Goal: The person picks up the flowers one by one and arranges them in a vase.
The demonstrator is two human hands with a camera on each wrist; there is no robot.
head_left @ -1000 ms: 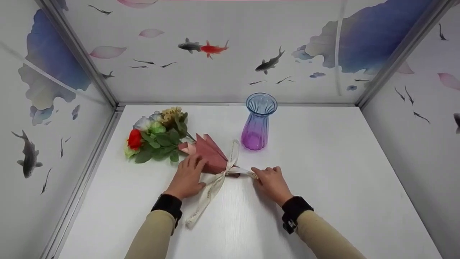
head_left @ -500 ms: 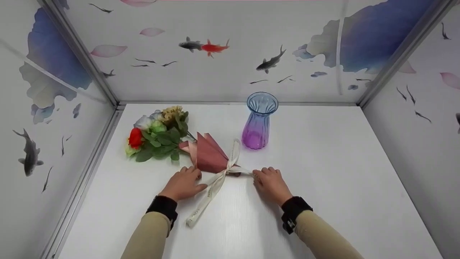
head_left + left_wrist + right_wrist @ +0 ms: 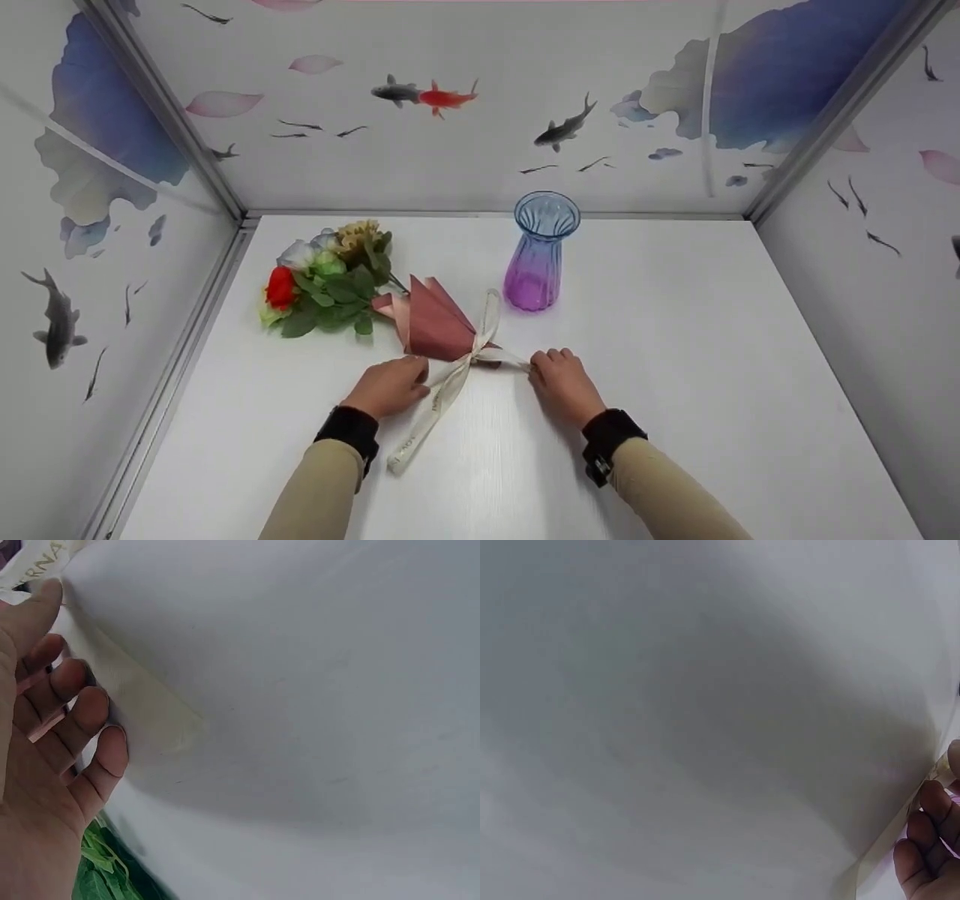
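Note:
A bouquet of artificial flowers [image 3: 330,281] lies on its side, its stems wrapped in dusty-red paper [image 3: 442,322]. Around the narrow end of the wrap is tied a cream ribbon [image 3: 448,390] with printed letters; one tail runs toward the front. My left hand [image 3: 390,384] has its fingers curled at the ribbon's left part, just below the paper; the left wrist view shows the thumb against the lettered ribbon [image 3: 45,559]. To the right of the knot, my right hand [image 3: 566,381] pinches another ribbon part [image 3: 889,840] between thumb and fingers.
A glass vase [image 3: 538,255], blue above and purple below, stands upright behind the bouquet's tied end. White table [image 3: 697,337] surrounds the things. Printed panels [image 3: 480,165] with fish and petals enclose the back and both sides.
My left hand has come off the paper wrap, drawn back toward the ribbon, and its fingers have curled in. The right hand stays at the ribbon's right part, fingers more curled.

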